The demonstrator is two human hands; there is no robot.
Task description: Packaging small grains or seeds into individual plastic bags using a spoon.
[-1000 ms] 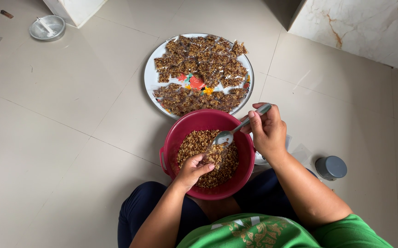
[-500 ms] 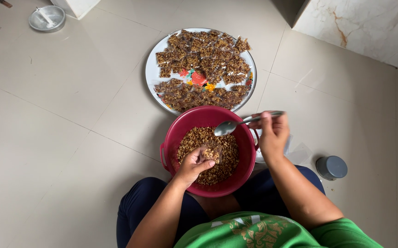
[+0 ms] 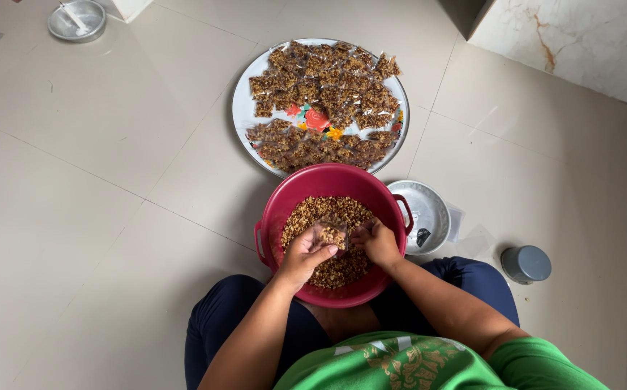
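Note:
A dark red plastic bowl (image 3: 291, 195) sits between my knees, filled with brown crumbly snack mix (image 3: 342, 271). My left hand (image 3: 302, 256) holds a small clear packet (image 3: 332, 235) of the mix over the bowl. My right hand (image 3: 378, 242) is beside it, fingers closed at the packet's right edge. No spoon shows in either hand. Beyond the bowl, a white round tray (image 3: 245, 108) with a flower print carries several filled clear packets (image 3: 320, 79).
A shallow white dish (image 3: 429, 206) lies right of the bowl, with clear plastic under it. A small grey lid (image 3: 526, 263) sits farther right. A metal dish (image 3: 76, 20) is at the far left. A marble wall base (image 3: 566, 43) runs along the top right.
My right hand held a spoon above the bowl's right rim; now the spoon is out of sight and the hand is down at the packet in my left hand.

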